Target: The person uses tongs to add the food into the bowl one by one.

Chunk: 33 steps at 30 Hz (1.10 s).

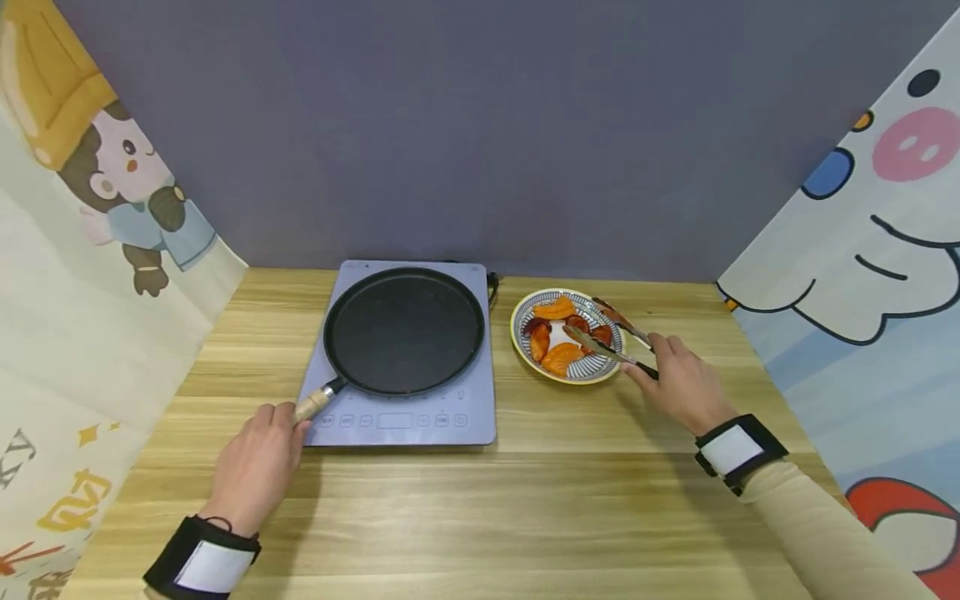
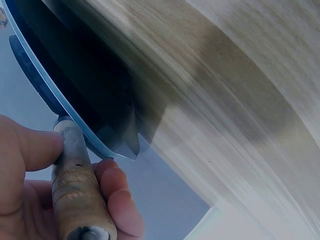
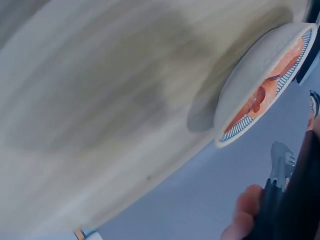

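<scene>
My left hand [image 1: 258, 457] grips the wooden handle [image 1: 315, 403] of a flat black frying pan [image 1: 405, 332]; the left wrist view shows thumb and fingers wrapped round that handle [image 2: 80, 190]. The pan sits on a pale induction cooktop [image 1: 480, 417]. On the right, my right hand [image 1: 686, 383] holds a pair of tongs [image 1: 626, 362] with dark grips and metal ends, its arms spread apart. The tong tips reach over a patterned plate [image 1: 517, 333] of orange and dark red food pieces [image 1: 562, 360]. In the right wrist view the plate [image 3: 250, 75] stands beside the tongs [image 3: 280, 165].
Everything stands on a wood-grain table [image 1: 525, 517]. Behind it rises a grey-blue panel [image 1: 465, 133]. Cartoon-printed cloths hang at the left [image 1: 75, 333] and right [image 1: 862, 275]. A black cord [image 1: 492, 287] shows at the cooktop's back right corner.
</scene>
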Motion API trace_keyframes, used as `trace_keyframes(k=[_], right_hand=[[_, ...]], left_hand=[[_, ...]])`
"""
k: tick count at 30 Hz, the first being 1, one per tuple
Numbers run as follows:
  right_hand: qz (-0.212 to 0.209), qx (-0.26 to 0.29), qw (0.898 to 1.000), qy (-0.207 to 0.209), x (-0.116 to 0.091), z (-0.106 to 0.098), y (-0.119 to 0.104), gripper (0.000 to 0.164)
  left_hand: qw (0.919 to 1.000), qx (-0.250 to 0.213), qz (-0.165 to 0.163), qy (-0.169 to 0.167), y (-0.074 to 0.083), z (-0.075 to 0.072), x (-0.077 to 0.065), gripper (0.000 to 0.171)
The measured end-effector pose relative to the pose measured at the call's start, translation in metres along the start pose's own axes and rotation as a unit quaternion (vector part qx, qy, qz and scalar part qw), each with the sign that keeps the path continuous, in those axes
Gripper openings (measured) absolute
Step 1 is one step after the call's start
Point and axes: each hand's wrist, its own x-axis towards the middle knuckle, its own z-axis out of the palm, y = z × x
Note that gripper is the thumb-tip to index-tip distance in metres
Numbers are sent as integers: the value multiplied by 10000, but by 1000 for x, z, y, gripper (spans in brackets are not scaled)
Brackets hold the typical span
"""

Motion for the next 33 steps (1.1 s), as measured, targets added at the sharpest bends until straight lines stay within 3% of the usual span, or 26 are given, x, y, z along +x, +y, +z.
trace_keyframes(k=[7, 15, 25, 33], right_hand=[[-685, -736, 9941, 395, 9, -10, 4, 61], [-795, -1144, 9901, 141, 23, -13, 1, 63], [-1640, -1726, 9671, 892, 38, -11, -2, 50], [-1917, -2034, 9542, 1069, 48, -8, -8, 60]], left_hand=[[10000, 22, 6, -15, -3, 2, 0, 21], [10000, -18, 50, 41, -3, 3, 0, 22], [10000, -27, 55, 61, -2, 3, 0, 21], [10000, -22, 31, 66, -2, 3, 0, 21]])
